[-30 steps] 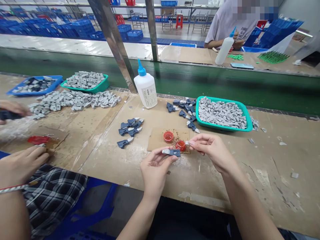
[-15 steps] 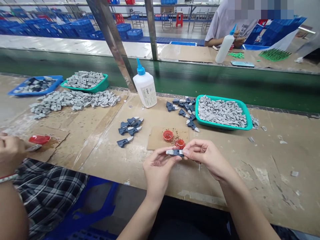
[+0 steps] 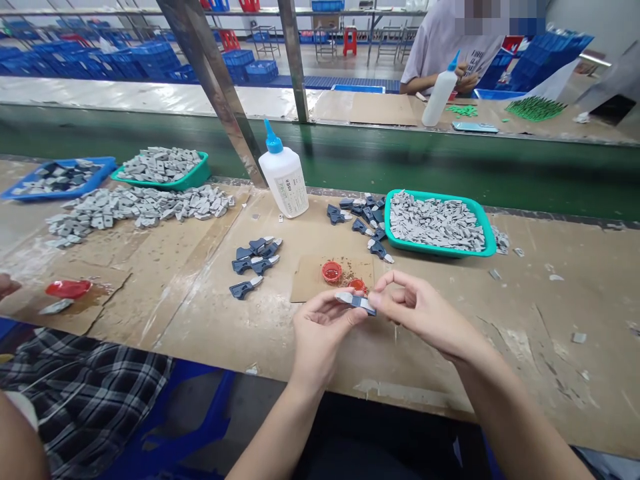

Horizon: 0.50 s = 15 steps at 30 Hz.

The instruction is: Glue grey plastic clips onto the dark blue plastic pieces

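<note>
Over the near edge of the workbench, my left hand (image 3: 320, 333) and my right hand (image 3: 423, 310) together pinch a small dark blue plastic part with a grey tip (image 3: 356, 301). The left fingers hold its grey end, the right fingers its blue end. Just behind it, two red caps (image 3: 332, 271) lie on a piece of cardboard (image 3: 313, 280). A group of finished blue-and-grey parts (image 3: 255, 257) lies to the left. A teal tray of grey pieces (image 3: 440, 223) sits to the right, with more blue parts (image 3: 363, 217) beside it.
A white glue bottle with a blue nozzle (image 3: 284, 175) stands behind. Left are a loose heap of grey pieces (image 3: 140, 203), another teal tray (image 3: 163, 167) and a blue tray (image 3: 55, 177). A neighbour's plaid lap (image 3: 85, 380) and red cap (image 3: 67, 289) are at left. Another person (image 3: 450, 47) works across the green conveyor.
My right hand has come in and taken hold of the blue end of the part. The neighbour's hands have withdrawn from the red cap at left.
</note>
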Each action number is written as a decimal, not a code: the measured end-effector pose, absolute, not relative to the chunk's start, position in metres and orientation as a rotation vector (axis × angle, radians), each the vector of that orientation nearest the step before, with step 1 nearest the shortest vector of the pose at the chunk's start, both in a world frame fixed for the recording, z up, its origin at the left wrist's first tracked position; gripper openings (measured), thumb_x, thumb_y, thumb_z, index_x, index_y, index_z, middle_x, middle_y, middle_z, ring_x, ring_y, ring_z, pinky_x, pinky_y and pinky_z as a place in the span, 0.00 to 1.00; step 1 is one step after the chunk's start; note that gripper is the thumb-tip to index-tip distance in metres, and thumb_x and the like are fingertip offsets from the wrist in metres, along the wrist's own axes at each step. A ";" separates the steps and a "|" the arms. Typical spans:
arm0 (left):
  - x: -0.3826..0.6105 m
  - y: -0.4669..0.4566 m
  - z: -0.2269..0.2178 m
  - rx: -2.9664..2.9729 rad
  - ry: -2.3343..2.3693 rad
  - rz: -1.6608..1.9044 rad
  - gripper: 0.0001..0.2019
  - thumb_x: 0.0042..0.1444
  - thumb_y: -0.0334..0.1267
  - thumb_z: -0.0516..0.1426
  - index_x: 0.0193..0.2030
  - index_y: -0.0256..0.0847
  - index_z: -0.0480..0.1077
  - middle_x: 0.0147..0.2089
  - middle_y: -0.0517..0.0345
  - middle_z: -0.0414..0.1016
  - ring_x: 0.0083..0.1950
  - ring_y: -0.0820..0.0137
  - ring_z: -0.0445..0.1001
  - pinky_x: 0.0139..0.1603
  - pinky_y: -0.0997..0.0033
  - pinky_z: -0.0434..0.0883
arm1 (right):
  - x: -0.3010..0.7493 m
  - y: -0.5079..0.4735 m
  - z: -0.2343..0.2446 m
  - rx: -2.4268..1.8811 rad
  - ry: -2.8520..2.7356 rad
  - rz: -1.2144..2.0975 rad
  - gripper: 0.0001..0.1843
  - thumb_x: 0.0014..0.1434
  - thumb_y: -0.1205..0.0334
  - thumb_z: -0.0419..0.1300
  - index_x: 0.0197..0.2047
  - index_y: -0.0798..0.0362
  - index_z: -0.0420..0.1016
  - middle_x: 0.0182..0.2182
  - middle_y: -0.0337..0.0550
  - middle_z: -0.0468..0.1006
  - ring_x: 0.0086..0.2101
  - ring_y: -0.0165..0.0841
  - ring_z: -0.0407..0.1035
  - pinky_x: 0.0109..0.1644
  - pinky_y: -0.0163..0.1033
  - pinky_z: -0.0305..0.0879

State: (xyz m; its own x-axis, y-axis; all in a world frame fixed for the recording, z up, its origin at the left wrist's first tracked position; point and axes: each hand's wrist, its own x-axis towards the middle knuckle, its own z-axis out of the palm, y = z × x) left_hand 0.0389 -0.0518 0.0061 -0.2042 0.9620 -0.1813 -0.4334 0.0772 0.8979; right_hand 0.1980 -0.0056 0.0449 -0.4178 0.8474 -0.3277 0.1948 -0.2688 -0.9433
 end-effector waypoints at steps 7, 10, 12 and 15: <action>0.027 -0.051 0.017 0.372 0.946 1.350 0.14 0.50 0.30 0.66 0.45 0.37 0.76 0.46 0.52 0.81 0.49 0.67 0.79 0.50 0.75 0.74 | 0.264 0.063 0.059 -1.749 -1.629 0.733 0.21 0.56 0.41 0.59 0.40 0.50 0.76 0.37 0.47 0.79 0.35 0.37 0.71 0.34 0.38 0.61; 0.019 -0.053 0.021 0.342 0.939 1.359 0.13 0.51 0.29 0.64 0.46 0.35 0.76 0.47 0.50 0.80 0.51 0.64 0.78 0.54 0.72 0.73 | 0.293 0.099 0.049 -2.101 -1.881 0.423 0.20 0.55 0.47 0.62 0.45 0.50 0.78 0.40 0.50 0.80 0.38 0.43 0.71 0.37 0.43 0.58; 0.014 -0.054 0.022 0.353 0.955 1.380 0.14 0.51 0.29 0.64 0.46 0.34 0.76 0.48 0.49 0.80 0.51 0.62 0.78 0.55 0.70 0.73 | 0.302 0.117 0.041 -2.226 -2.004 0.411 0.18 0.51 0.51 0.65 0.44 0.51 0.79 0.42 0.49 0.81 0.39 0.44 0.70 0.37 0.43 0.57; 0.004 -0.055 0.019 0.407 1.054 1.420 0.18 0.51 0.31 0.64 0.51 0.33 0.73 0.48 0.46 0.80 0.51 0.61 0.78 0.55 0.67 0.73 | 0.305 0.133 0.030 -2.310 -2.065 0.455 0.12 0.49 0.55 0.68 0.36 0.51 0.80 0.39 0.48 0.82 0.38 0.41 0.70 0.36 0.41 0.57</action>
